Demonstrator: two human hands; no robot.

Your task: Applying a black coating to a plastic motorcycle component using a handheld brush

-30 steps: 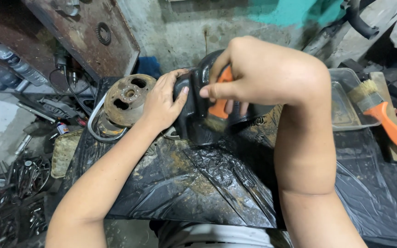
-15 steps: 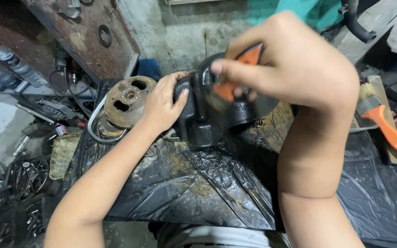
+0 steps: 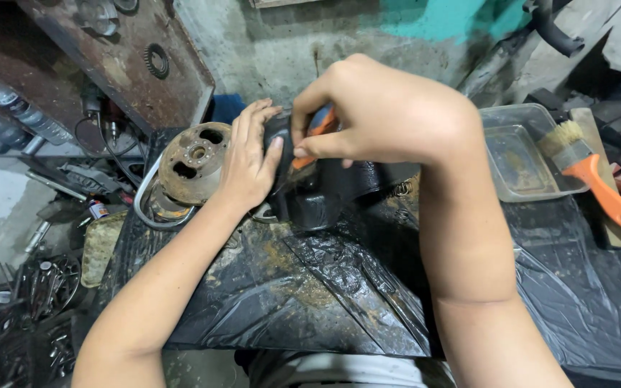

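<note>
Right hand (image 3: pixel 389 115), centre of frame: fingers (image 3: pixel 310 147) pinched shut on an orange-handled tool (image 3: pixel 312 129), only a short stretch of orange showing between thumb and forefinger. The tool's tip is hidden; its handle slants from upper right down to lower left, into the top of a black housing (image 3: pixel 325 194).

Left hand (image 3: pixel 249 162), just left of centre: fingers spread and laid flat against the left end of the black housing, pressing it rather than wrapped round it. Thumb side hidden, so a full grip cannot be confirmed.

Housing sits on the worktop (image 3: pixel 310 302), directly under the right-hand fingers and touching the left palm. Its long axis runs roughly left to right across the frame. Both hands are on it; the right one is over the top, the left one at the end.

Just left of the left hand, touching or nearly so: a rusty round metal disc (image 3: pixel 192 162) with holes. Worktop is covered in crumpled black plastic sheet with rust stains.

Right of frame: clear plastic tray (image 3: pixel 519 154), and an orange-handled brush (image 3: pixel 591 176) beside it, well apart from both hands.
</note>
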